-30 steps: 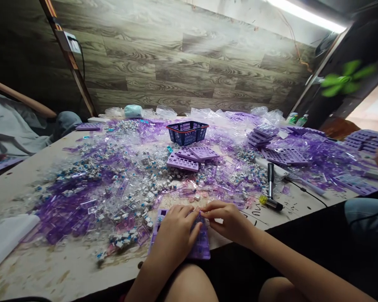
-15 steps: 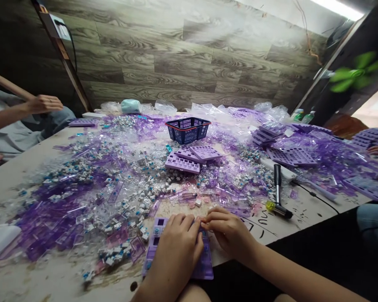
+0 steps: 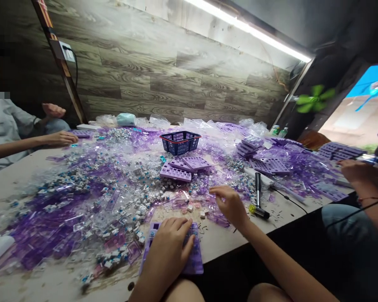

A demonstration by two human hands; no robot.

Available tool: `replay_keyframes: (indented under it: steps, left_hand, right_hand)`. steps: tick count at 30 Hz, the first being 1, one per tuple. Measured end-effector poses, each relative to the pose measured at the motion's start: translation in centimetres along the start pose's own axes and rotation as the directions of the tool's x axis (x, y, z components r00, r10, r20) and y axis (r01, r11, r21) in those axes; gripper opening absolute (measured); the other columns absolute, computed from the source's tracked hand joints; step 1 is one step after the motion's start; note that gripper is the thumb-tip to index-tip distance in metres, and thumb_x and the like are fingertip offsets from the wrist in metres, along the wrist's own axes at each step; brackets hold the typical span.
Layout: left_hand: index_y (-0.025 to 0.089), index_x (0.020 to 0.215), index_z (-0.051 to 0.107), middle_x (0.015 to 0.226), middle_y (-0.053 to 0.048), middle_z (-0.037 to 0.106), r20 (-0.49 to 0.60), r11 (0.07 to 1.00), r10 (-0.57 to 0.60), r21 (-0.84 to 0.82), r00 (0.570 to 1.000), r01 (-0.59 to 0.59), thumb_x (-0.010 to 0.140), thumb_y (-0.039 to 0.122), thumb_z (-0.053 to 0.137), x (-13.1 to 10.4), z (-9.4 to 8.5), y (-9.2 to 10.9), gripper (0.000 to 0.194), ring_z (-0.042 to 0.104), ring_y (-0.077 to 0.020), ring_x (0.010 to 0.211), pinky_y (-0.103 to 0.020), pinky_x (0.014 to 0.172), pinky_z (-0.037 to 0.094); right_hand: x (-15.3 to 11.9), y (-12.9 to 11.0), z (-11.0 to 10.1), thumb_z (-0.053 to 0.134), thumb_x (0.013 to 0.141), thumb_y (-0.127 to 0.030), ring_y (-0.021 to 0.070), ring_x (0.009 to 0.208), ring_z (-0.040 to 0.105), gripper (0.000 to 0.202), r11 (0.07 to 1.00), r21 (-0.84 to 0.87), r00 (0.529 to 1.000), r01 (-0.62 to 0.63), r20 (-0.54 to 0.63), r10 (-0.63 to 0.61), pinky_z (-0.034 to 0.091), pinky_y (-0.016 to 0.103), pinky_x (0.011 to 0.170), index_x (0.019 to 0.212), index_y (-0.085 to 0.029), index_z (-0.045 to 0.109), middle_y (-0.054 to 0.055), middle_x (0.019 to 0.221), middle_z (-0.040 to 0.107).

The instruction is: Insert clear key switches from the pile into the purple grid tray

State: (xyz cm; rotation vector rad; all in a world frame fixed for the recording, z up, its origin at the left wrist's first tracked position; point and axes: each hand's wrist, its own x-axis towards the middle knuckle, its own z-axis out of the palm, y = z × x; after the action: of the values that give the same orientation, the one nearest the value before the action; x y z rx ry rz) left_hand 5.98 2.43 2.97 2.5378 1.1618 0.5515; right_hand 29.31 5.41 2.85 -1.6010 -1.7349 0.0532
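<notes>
A light purple plastic tray (image 3: 195, 264) with square openings lies at the table's near edge, with blue and clear bits showing in some of them. My left hand (image 3: 171, 241) rests flat over it, fingers stretched forward and thumb out to the side, covering much of the tray. Right of the tray and farther forward, my right hand (image 3: 229, 204) hovers above the table, its fingers loosely bent with nothing visible in them. Close to its fingertips are loose purple clear pieces (image 3: 219, 217) and small whitish blocks (image 3: 202, 214).
Heaps of white-and-blue switch-like parts (image 3: 113, 230) and purple clear pieces (image 3: 50, 226) cover the table's left. Ahead are stacked purple trays (image 3: 176, 173) and a dark basket (image 3: 180, 146). A hammer (image 3: 258, 195) lies right. Co-workers' hands (image 3: 58, 138) appear at both sides.
My right hand has left the tray and moved forward over the loose pieces. My left hand stays on the tray. The view has shifted, and a co-worker at left now reaches to the table.
</notes>
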Motion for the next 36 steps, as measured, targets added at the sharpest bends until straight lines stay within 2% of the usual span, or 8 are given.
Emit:
replay_keyframes:
  steps: [3,6,10,15,25,31,33,36]
  left_hand:
    - [0.016,0.123,0.058,0.121,-0.008,0.061,0.005,1.0,0.002,-0.001,1.0,-0.002,0.09,0.022,0.053,0.0,-0.1,-0.1,0.034,0.052,-0.0259,0.114,-0.045,0.102,0.041]
    - [0.016,0.122,0.059,0.121,-0.008,0.061,-0.005,1.0,0.004,-0.003,1.0,-0.004,0.09,0.022,0.053,-0.1,0.0,-0.2,0.033,0.052,-0.0262,0.113,-0.045,0.101,0.042]
    - [0.018,0.121,0.06,0.12,-0.007,0.062,-0.043,1.0,0.017,-0.015,0.999,-0.017,0.089,0.022,0.055,-0.2,0.1,-0.2,0.032,0.053,-0.0255,0.111,-0.044,0.1,0.042]
    - [0.017,0.12,0.06,0.119,-0.008,0.063,-0.04,1.0,0.018,-0.011,0.999,-0.018,0.089,0.022,0.055,-0.3,0.0,-0.1,0.032,0.054,-0.0257,0.11,-0.044,0.099,0.043]
    - [0.017,0.12,0.06,0.12,-0.007,0.062,-0.04,1.0,0.01,-0.023,0.999,-0.011,0.089,0.022,0.056,-0.5,-0.3,0.2,0.032,0.054,-0.0254,0.112,-0.044,0.102,0.041]
    - [0.016,0.137,0.041,0.13,-0.013,0.056,-0.235,0.992,-0.035,-0.127,0.971,0.005,0.09,0.027,0.055,-0.6,0.7,-0.6,0.051,0.054,-0.0254,0.117,-0.043,0.1,0.045]
    - [0.016,0.141,0.032,0.131,-0.014,0.054,-0.367,0.976,-0.049,-0.214,0.929,-0.033,0.092,0.031,0.053,-0.5,1.1,-1.1,0.056,0.057,-0.0233,0.114,-0.04,0.096,0.048]
    - [0.018,0.122,0.054,0.116,-0.01,0.064,-0.54,0.949,0.004,-0.264,0.842,-0.174,0.092,0.029,0.052,-0.5,1.3,-1.7,0.032,0.062,-0.0209,0.104,-0.036,0.09,0.052]
  right_hand:
    - [3.7,3.1,-1.0,0.05,0.081,-0.012,0.0242,0.097,0.064,0.028,0.982,-0.075,0.984,-0.174,-0.053,0.17,0.046,0.043,0.094,0.1,-0.015,0.071,0.011,0.104,0.069]
    - [6.5,5.1,-1.0,0.063,0.079,-0.023,0.0195,0.075,0.067,0.022,0.955,-0.086,0.954,-0.285,0.076,0.292,0.052,0.033,0.076,0.096,-0.013,0.073,0.008,0.088,0.072]
    - [8.4,5.9,-0.2,0.068,0.081,-0.029,0.0128,0.065,0.064,0.018,0.917,-0.134,0.886,-0.375,0.239,0.398,0.052,0.027,0.068,0.084,-0.012,0.07,0.001,0.072,0.069]
    - [8.6,5.6,0.0,0.063,0.086,-0.031,0.0129,0.072,0.063,0.022,0.886,-0.217,0.867,-0.409,0.21,0.452,0.052,0.03,0.075,0.077,-0.012,0.065,0.001,0.074,0.066]
    - [6.8,2.0,-2.3,0.063,0.069,-0.024,0.0224,0.076,0.067,0.021,0.938,0.065,0.935,-0.342,-0.077,0.346,0.05,0.029,0.069,0.083,-0.012,0.072,0.01,0.081,0.071]
    - [3.1,-3.9,-1.6,0.068,0.067,-0.026,0.0173,0.071,0.067,0.03,0.921,0.328,0.97,-0.212,0.184,0.158,0.053,0.025,0.062,0.094,-0.012,0.068,0.007,0.081,0.071]
    - [2.0,-5.8,-0.9,0.07,0.068,-0.027,0.017,0.072,0.067,0.032,0.862,0.459,0.915,-0.215,0.402,0.014,0.054,0.025,0.063,0.095,-0.012,0.068,0.007,0.081,0.071]
    - [1.4,-7.6,0.4,0.072,0.07,-0.031,0.0181,0.08,0.068,0.035,0.743,0.61,0.765,-0.275,0.607,-0.216,0.055,0.027,0.071,0.098,-0.011,0.066,0.007,0.086,0.071]
